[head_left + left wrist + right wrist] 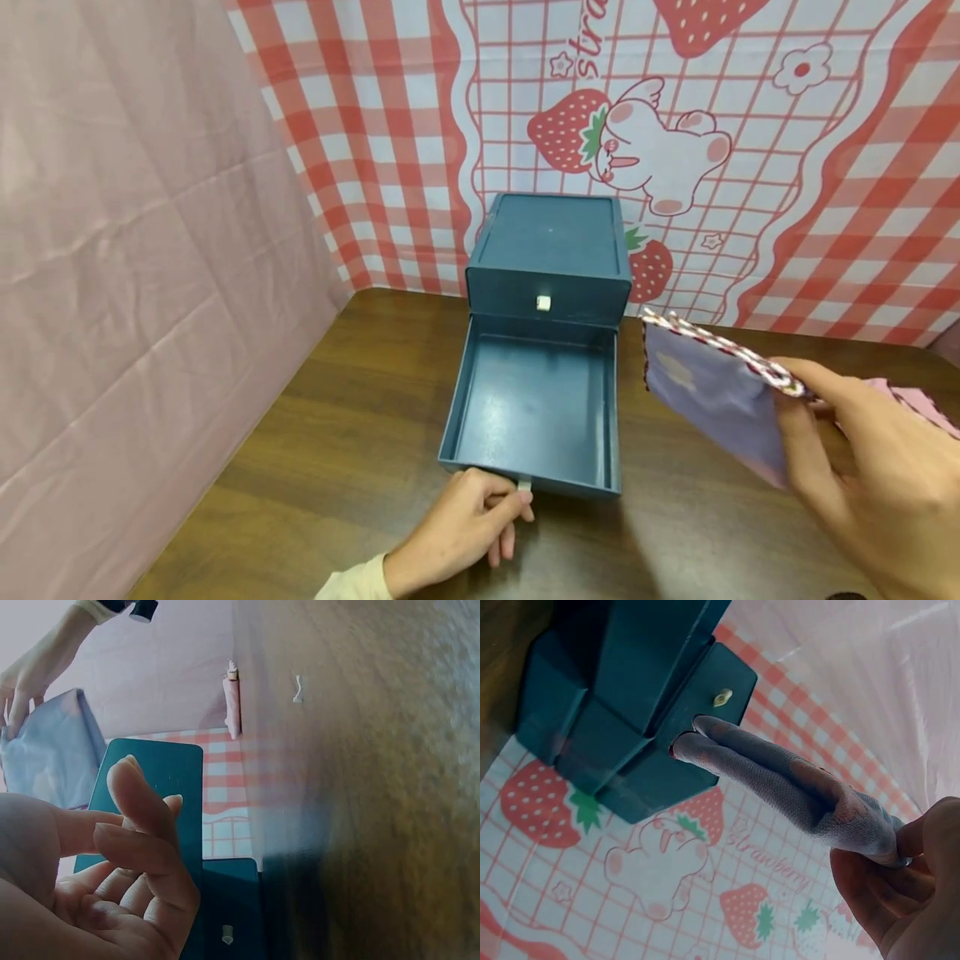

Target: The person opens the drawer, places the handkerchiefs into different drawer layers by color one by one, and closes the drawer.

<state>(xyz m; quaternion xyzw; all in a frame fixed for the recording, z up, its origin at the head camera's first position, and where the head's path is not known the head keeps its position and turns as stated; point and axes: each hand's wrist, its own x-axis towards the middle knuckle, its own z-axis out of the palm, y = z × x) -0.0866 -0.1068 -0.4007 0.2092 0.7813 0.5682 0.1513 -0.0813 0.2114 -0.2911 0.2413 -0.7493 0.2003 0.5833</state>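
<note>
A dark blue drawer [536, 400] stands pulled out of its matching box [555, 237]. At its front, my left hand [468, 517] pinches the small white knob [524, 483] between thumb and finger. In the left wrist view the drawer front [184, 769] lies behind the curled fingers [139, 855]. My right hand [873, 467] grips one end of a folded lavender cloth [712, 387] with red-and-white braided trim, held up to the right of the drawer. The right wrist view shows two layers of this cloth [780, 776] reaching toward the drawer box, with a slight gap between them.
Another closed drawer with a white knob [543, 303] sits above the pulled-out one. A pink cloth [918, 402] with braided trim lies at the right, partly behind my right hand. A strawberry-print curtain [405, 167] hangs behind the wooden table [322, 417], and a pink curtain [150, 250] at the left.
</note>
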